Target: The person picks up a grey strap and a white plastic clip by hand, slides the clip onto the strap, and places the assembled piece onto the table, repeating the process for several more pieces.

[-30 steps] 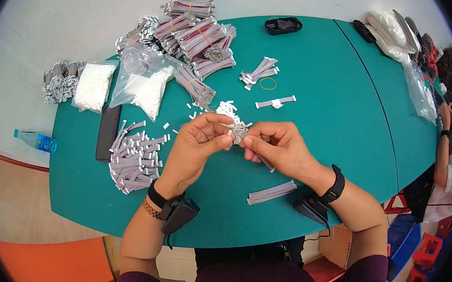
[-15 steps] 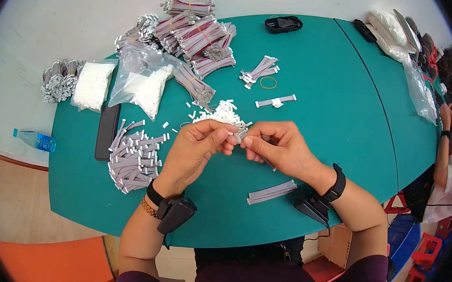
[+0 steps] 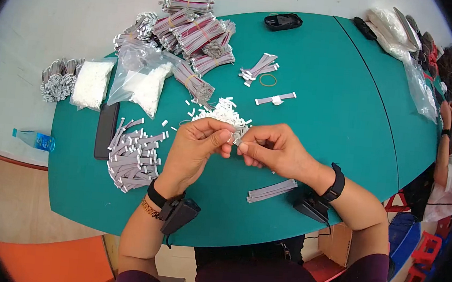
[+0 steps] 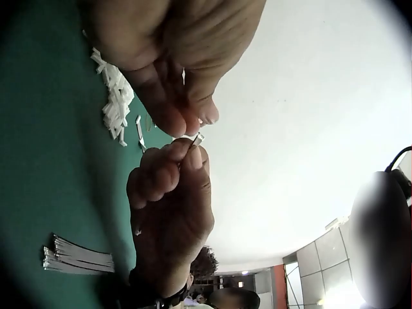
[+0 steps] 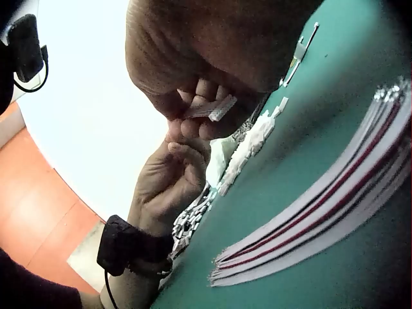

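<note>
Right of a heap of short cables (image 3: 136, 157), the left hand (image 3: 193, 148) had closed its thumb and forefinger, apparently on a tiny white piece, and more of the white pile (image 3: 223, 110) beyond showed. Close by, the right hand (image 3: 285, 156) pinched a ribbon cable (image 5: 205, 111), one end facing the left fingertips, so both parts seemed near alignment.

Short flat grey cable (image 5: 201, 111), white connector (image 5: 223, 109) at one end, small white piece (image 3: 231, 136) near, both in the hands (image 3: 284, 154)
</note>
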`<state>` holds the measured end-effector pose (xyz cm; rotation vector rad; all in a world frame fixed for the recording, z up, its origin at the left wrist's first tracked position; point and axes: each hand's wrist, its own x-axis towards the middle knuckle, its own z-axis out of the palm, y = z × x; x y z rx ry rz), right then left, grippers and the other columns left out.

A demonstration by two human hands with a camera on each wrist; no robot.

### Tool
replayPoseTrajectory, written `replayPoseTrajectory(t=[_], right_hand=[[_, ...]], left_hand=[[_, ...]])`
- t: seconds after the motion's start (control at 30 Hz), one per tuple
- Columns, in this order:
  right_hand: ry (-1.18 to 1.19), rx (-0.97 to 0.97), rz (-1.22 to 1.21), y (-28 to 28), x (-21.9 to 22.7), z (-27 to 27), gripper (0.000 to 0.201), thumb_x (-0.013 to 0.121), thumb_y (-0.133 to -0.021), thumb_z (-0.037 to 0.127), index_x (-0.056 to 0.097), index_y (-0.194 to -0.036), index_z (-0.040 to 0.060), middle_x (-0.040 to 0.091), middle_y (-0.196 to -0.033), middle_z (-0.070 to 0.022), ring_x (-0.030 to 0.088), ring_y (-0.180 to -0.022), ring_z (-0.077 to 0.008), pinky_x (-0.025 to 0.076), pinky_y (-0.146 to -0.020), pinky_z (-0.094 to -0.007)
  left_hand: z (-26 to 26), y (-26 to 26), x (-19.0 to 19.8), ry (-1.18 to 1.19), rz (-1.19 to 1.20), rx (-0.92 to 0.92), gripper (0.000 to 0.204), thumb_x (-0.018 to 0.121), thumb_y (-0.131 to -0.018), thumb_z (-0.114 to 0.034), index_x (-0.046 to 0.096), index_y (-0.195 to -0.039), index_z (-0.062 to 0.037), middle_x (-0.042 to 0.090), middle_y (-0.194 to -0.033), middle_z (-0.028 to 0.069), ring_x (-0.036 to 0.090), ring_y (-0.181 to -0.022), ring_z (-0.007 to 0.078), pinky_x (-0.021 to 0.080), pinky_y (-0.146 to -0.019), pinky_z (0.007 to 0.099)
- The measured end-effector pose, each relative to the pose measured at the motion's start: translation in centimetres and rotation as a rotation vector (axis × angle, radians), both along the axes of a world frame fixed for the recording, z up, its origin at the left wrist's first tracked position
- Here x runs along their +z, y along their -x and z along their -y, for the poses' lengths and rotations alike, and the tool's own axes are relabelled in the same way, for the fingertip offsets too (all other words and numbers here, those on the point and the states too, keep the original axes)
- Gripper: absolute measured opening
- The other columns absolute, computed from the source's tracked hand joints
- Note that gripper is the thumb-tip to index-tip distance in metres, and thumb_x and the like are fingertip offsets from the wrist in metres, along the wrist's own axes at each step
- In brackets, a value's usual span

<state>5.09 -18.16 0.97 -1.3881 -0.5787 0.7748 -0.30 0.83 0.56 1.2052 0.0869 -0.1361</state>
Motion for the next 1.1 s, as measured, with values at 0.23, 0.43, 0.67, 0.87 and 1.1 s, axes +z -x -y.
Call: replayPoseTrajectory(t=[0.23,0.43,0.67,0.87,1.1], right_hand=[[-0.035,-0.006,0.025,-0.08,-0.37,0.02,0.016,0.056,-0.089,0.016,0.062,-0.081,0.0041,0.055,-0.064,0.0024,0.047,-0.055,-0.003,0.037,-0.049,-0.0185],[-0.05,0.0,0.026,0.0,-0.47,0.0,0.017,0.056,-0.09,0.017,0.062,-0.081,0.0041,0.054,-0.064,0.0027,0.046,-0.055,-0.0029,0.036,-0.048,-0.0186],[-0.051,-0.008,0.042,0.07,-0.5,-0.03,0.018,0.056,-0.09,0.018,0.061,-0.08,0.0038,0.053,-0.063,0.0032,0.044,-0.054,-0.0025,0.035,-0.047,-0.0188],[-0.045,-0.022,0.074,0.08,-0.24,-0.06,0.018,0.056,-0.09,0.017,0.061,-0.08,0.0027,0.054,-0.064,0.0028,0.045,-0.058,-0.0025,0.035,-0.05,-0.0192],[-0.053,-0.03,0.07,0.21,-0.18,-0.14,0.016,0.057,-0.089,0.014,0.06,-0.08,0.0015,0.054,-0.065,0.0019,0.047,-0.061,-0.0036,0.038,-0.053,-0.0203]], left_hand=[[-0.02,0.03,-0.09,0.025,0.02,-0.047,0.016,0.063,-0.085,-0.011,0.06,-0.095,0.0013,0.061,-0.081,0.0038,0.056,-0.067,0.0099,0.046,-0.06,0.0221],[-0.03,0.02,-0.2,0.06,0.009,-0.065,0.016,0.061,-0.086,-0.011,0.06,-0.096,0.0012,0.06,-0.079,0.0029,0.055,-0.066,0.0093,0.046,-0.06,0.0221],[0.15,0.0,-0.14,0.068,0.022,-0.08,0.017,0.059,-0.088,-0.011,0.06,-0.099,0.0017,0.06,-0.078,0.003,0.055,-0.068,0.0088,0.045,-0.062,0.021],[0.01,0.04,0.11,0.052,0.025,-0.099,0.018,0.059,-0.088,-0.011,0.061,-0.1,0.0015,0.06,-0.08,0.004,0.054,-0.071,0.0093,0.045,-0.066,0.0224],[0.08,0.08,0.17,0.034,0.032,-0.099,0.018,0.059,-0.088,-0.012,0.061,-0.1,0.0013,0.06,-0.079,0.0037,0.053,-0.07,0.0088,0.044,-0.066,0.0224]])
